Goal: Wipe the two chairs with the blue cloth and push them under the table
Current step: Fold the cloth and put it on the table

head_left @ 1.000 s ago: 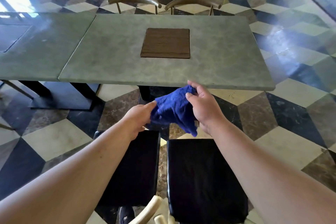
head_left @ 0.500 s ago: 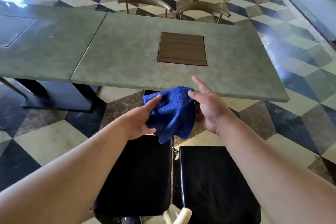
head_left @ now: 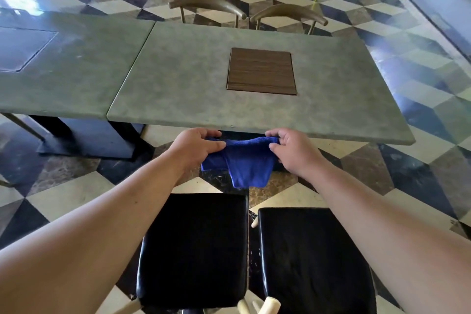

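At the bottom centre of the frame we find the left chair point(head_left: 193, 250) and the right chair point(head_left: 313, 260), black padded seats side by side with a narrow gap between them. Both stand clear of the table's near edge, and neither is pushed under.

Just above them, at mid-frame, the blue cloth point(head_left: 246, 163) hangs in the air and touches neither seat. The left hand point(head_left: 196, 146) pinches its upper left corner between thumb and curled fingers. The right hand point(head_left: 293, 150) pinches the upper right corner the same way.

Half a second ago the hands were close together around a bunched cloth. They have since drawn apart, so the top edge is now pulled taut and the rest droops in a loose fold. We judge this to be preparation of a wiping face. Wiping has not begun, and the next move would bring the cloth down onto a seat.

Beyond the hands lies the grey table point(head_left: 191, 79) with its wooden inset panel point(head_left: 261, 71). A second table point(head_left: 76, 64) adjoins it at the left, and two curved chair backs point(head_left: 207, 5) show at the far edge
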Demonstrator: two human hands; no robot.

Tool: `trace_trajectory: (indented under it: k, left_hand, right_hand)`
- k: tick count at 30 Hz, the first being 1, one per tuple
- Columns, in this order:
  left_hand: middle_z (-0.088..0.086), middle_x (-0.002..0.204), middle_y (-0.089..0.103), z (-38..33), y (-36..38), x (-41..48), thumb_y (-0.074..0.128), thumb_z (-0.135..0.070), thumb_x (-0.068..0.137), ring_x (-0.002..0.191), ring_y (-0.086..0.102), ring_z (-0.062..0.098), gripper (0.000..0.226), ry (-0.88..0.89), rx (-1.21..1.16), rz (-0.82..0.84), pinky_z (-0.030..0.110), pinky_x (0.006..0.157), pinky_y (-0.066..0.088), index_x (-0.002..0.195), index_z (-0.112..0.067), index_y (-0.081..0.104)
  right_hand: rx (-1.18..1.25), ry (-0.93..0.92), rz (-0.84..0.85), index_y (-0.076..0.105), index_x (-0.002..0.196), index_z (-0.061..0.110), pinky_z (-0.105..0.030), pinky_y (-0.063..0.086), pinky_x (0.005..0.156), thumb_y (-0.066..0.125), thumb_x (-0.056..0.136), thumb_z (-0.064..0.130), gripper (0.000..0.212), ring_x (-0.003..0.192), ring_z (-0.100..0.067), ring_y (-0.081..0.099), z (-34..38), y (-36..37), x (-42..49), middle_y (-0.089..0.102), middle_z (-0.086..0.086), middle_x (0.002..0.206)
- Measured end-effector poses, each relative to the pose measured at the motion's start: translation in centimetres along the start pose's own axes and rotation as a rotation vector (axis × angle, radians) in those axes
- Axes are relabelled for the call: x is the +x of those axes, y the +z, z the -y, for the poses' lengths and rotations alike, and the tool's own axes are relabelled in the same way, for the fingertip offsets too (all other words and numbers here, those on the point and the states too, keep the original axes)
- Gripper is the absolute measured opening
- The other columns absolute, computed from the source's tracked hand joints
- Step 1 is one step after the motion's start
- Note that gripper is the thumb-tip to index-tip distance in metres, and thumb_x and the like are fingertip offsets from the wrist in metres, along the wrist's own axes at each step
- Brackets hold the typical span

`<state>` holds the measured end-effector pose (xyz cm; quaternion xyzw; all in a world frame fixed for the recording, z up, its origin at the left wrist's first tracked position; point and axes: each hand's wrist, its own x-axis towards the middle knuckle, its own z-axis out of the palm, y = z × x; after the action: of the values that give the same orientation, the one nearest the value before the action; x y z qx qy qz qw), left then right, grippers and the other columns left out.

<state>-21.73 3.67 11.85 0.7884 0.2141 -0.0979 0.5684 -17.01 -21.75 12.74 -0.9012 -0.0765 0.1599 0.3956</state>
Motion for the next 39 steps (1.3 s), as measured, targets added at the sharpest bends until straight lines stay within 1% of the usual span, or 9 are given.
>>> trace_trajectory:
  k: [2,5,11,14,17,19,27,34,39]
  left_hand:
    - [-0.01,0.096,0.077,-0.2,-0.8,0.3,0.086,-0.025,0.089,0.074,0.071,0.004,0.025,0.052,0.169,0.026,0.009,0.059,0.048,0.112,-0.031,0.078]
    - [-0.015,0.089,0.073,-0.5,-2.1,0.3,0.086,-0.03,0.088,0.078,0.068,0.009,0.023,0.135,0.372,0.037,0.019,0.063,0.046,0.108,-0.036,0.078]
    - [-0.008,0.101,0.073,-0.7,-5.0,0.8,0.077,-0.035,0.092,0.087,0.059,0.017,0.02,0.333,0.656,-0.082,0.03,0.073,0.042,0.111,-0.033,0.081]
    - [-0.006,0.103,0.06,-0.6,-6.2,1.4,0.075,-0.037,0.096,0.099,0.059,0.022,0.018,0.412,0.703,-0.087,0.031,0.081,0.041,0.111,-0.028,0.08]
    - [-0.006,0.105,0.052,-0.5,-7.2,2.0,0.074,-0.041,0.097,0.112,0.054,0.023,0.019,0.44,0.733,-0.113,0.035,0.089,0.046,0.111,-0.031,0.08]
    - [-0.006,0.102,0.052,-0.4,-7.3,2.5,0.073,-0.042,0.097,0.105,0.053,0.021,0.017,0.445,0.733,-0.149,0.034,0.082,0.044,0.109,-0.032,0.08]
    - [-0.018,0.062,0.072,-0.1,-6.6,5.0,0.073,-0.038,0.095,0.071,0.067,0.007,0.008,0.231,0.508,-0.076,0.026,0.058,0.041,0.088,-0.036,0.073]
    - [-0.008,0.09,0.078,-1.0,-4.8,8.1,0.075,-0.042,0.092,0.087,0.073,0.02,0.008,0.195,0.426,-0.095,0.038,0.082,0.059,0.094,-0.034,0.076]
    - [-0.006,0.091,0.078,-1.9,-2.4,11.5,0.074,-0.042,0.092,0.089,0.072,0.021,0.009,0.172,0.431,-0.118,0.036,0.081,0.059,0.093,-0.033,0.076]
  right_hand:
    - [-0.157,-0.05,-0.039,0.067,0.107,0.036,-0.025,0.046,0.063,0.061,0.1,0.023,0.017,0.08,-0.008,0.067,0.3,-0.1,0.1,0.073,0.013,0.085]
    - [-0.277,-0.072,-0.085,0.068,0.1,0.035,-0.022,0.037,0.055,0.061,0.098,0.027,0.012,0.069,0.0,0.058,1.4,0.2,0.3,0.067,0.017,0.076]
    - [-0.414,-0.118,-0.171,0.071,0.097,0.027,-0.035,0.052,0.065,0.062,0.098,0.032,0.01,0.076,-0.02,0.064,4.2,1.3,0.3,0.067,0.009,0.079]
    - [-0.426,-0.074,-0.229,0.07,0.095,0.027,-0.037,0.055,0.066,0.062,0.098,0.035,0.012,0.074,-0.02,0.064,4.9,1.9,0.4,0.068,0.008,0.077]
    - [-0.265,0.009,-0.206,0.066,0.091,0.027,-0.036,0.058,0.059,0.061,0.1,0.032,0.011,0.059,-0.016,0.069,5.1,2.7,0.5,0.072,0.004,0.063]
    - [-0.049,0.103,-0.171,0.063,0.094,0.026,-0.034,0.057,0.05,0.059,0.102,0.025,0.009,0.054,-0.018,0.071,5.3,3.3,0.7,0.074,0.003,0.063]
    - [0.515,0.274,-0.186,0.061,0.11,0.016,-0.034,0.063,0.061,0.056,0.105,0.015,0.007,0.075,-0.024,0.078,5.2,4.7,2.1,0.08,-0.004,0.082]
    - [0.678,0.328,-0.247,0.061,0.108,0.013,-0.035,0.062,0.064,0.059,0.105,0.016,0.005,0.079,-0.024,0.079,3.6,4.5,5.4,0.081,-0.007,0.084]
    - [0.74,0.35,-0.27,0.06,0.103,0.013,-0.034,0.061,0.063,0.06,0.104,0.015,0.002,0.079,-0.022,0.079,1.3,4.0,9.2,0.081,-0.007,0.085]
